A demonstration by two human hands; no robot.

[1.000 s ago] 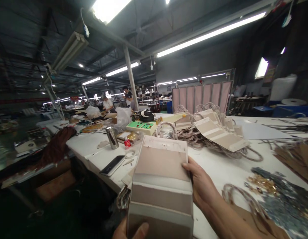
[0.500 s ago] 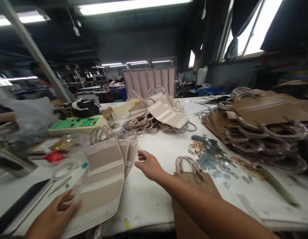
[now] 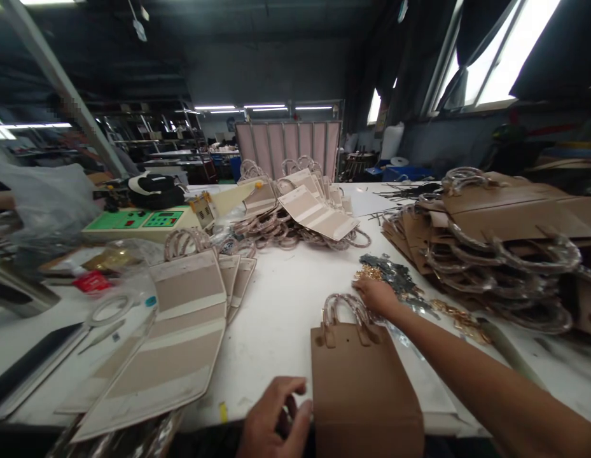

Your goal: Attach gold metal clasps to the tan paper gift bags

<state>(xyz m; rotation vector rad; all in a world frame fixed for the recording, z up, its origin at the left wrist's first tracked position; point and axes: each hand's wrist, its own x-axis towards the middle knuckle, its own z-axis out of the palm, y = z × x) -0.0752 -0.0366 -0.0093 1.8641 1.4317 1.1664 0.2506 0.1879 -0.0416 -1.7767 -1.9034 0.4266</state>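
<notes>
A brown bag panel (image 3: 366,388) with two plastic-wrapped handles lies in front of me, handles pointing away. My left hand (image 3: 276,416) is just left of its lower part, fingers curved and apart, with nothing held. Beyond the handles, my right hand (image 3: 377,296) reaches down to a small heap of gold-coloured metal pieces (image 3: 369,272). Its fingers are drawn together at the heap's near edge; what lies between the fingertips is hidden. Grey flat metal pieces (image 3: 395,275) spread beside that hand, partly behind it.
Beige-lined bag panels (image 3: 190,331) overlap at left, near a tape roll (image 3: 109,310). More are heaped at the back centre (image 3: 319,213). Brown bags (image 3: 509,216) are stacked at right. A machine with a green panel (image 3: 133,219) stands back left.
My right hand has moved right from the table's middle to the gold pieces. My left hand has left the beige-lined panels and come across to the brown bag panel. The view has shifted slightly.
</notes>
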